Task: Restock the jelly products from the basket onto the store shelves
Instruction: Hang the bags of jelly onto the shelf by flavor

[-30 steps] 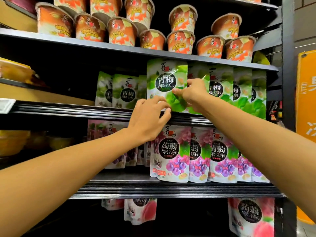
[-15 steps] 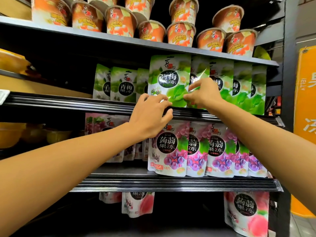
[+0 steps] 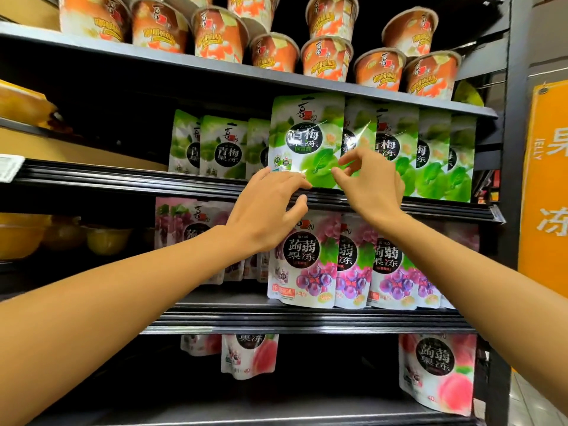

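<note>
Standing at the front edge of the middle shelf, the green pouch is seen upright, long axis vertical, face outward, just above and between both hands. The left hand is laid with fingers straight along that edge under its lower left corner; the right hand, at its lower right, is loosely curled, thumb and forefinger parted, nothing pinched.

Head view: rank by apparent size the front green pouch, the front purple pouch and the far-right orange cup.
1. Joint largest: front green pouch and front purple pouch. They look alike, and the left hand hides part of the purple one, so they are left unranked.
2. Smallest: far-right orange cup, though it is perhaps farther from the camera.
</note>
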{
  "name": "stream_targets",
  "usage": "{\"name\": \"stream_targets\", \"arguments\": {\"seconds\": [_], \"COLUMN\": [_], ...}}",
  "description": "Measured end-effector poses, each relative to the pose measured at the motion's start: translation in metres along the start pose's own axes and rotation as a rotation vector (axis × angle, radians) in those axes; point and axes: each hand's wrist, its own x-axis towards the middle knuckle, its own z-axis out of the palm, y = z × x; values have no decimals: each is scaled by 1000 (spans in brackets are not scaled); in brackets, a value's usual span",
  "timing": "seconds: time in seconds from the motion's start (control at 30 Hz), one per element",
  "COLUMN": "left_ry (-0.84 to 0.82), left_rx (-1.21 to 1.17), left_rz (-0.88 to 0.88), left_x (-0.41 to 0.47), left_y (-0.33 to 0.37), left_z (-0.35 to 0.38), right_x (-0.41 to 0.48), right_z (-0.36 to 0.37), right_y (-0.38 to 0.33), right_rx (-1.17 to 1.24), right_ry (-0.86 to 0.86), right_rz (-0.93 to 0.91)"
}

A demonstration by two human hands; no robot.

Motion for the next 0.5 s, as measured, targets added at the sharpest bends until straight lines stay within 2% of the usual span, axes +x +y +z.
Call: {"name": "stream_targets", "arguments": {"seconds": [0.1, 0.2, 0.37, 0.5], "left_ry": [59, 15, -180, -291], "left_rx": [-105, -315, -589, -672], "left_rz": [24, -91, -321, -560], "left_x": [-22, -61, -166, -281], "left_y": [4, 9, 14, 11], "left_z": [-6, -9, -1, 12], "right_x": [-29, -68, -170, -294], "right_z": [2, 4, 12, 23], "right_y": [-3, -2, 4, 20], "right_rx": [70, 189, 403, 478], "right_ry": [66, 17, -201, -465], "right_rz": [-15, 7, 59, 259]}}
